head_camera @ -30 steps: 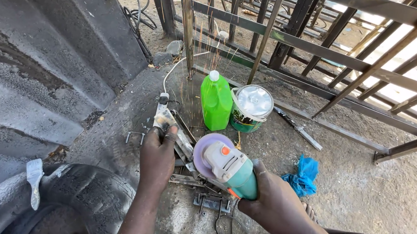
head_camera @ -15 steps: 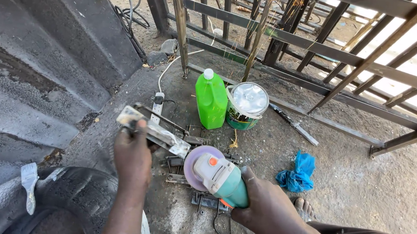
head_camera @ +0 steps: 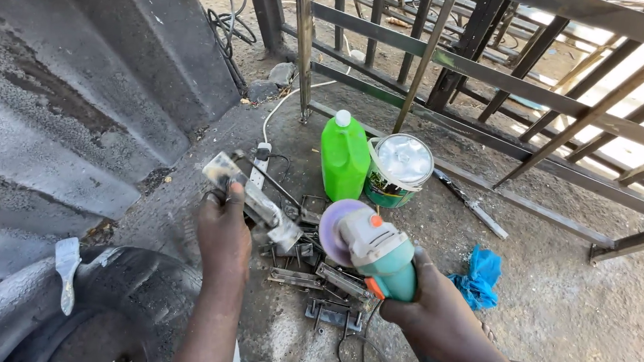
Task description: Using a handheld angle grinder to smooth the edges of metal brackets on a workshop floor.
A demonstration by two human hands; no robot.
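- The left hand (head_camera: 223,231) is closed around a flat metal piece (head_camera: 253,203), a scuffed grey plate tilted above the concrete floor (head_camera: 553,292), its upper end toward the dark corrugated wall (head_camera: 59,98), its lower end near the grinder's disc.
- Half a second ago the same piece sat lower and closer to the scrap pile; a second ago the hand was down among the pile. The piece has been lifted clear and turned up, so it is now off the ground and free to be worked.
- The right hand (head_camera: 434,303) grips the teal body of an angle grinder (head_camera: 373,251), purple disc (head_camera: 336,223) facing the metal piece, just beside it but apart. The grinder has kept much the same place across the frames.
- Below both, a pile of small metal brackets (head_camera: 315,285) lies on the floor.
- Beyond the pile stand a green plastic bottle (head_camera: 344,160) and a paint tin (head_camera: 398,171), touching side by side.
- A blue rag (head_camera: 480,276) lies to the right of the grinder.
- A metal gate frame (head_camera: 507,80) runs along the far edge.
- A black tyre (head_camera: 113,310) with a white scrap (head_camera: 67,270) fills the near left corner.
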